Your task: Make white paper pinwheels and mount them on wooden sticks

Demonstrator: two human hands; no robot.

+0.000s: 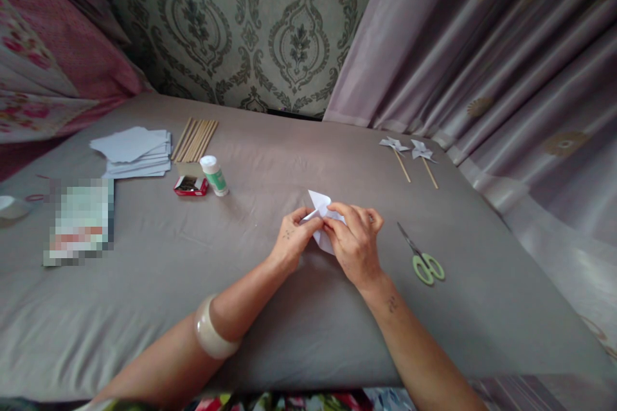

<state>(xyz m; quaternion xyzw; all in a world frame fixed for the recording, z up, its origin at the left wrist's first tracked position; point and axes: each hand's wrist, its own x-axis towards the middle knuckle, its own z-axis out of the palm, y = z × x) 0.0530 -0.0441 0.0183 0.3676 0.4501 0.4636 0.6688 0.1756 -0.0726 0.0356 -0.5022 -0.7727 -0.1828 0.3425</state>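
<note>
White paper [320, 200], part-folded: fingers of left hand [292, 239] and right hand [357, 248] pinch its centre; I judge light, steady pressure best.

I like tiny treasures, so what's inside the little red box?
Inside the red box are small dark pieces, too tiny to name. The top ones hide whatever lies below.

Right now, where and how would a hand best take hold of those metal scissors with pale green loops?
I'd take the scissors by their loops, coming down from above on the near side. They lie flat on the grey cloth, loops toward the person and blade tips pointing away, so that grip should keep fingers off the blades.
</note>
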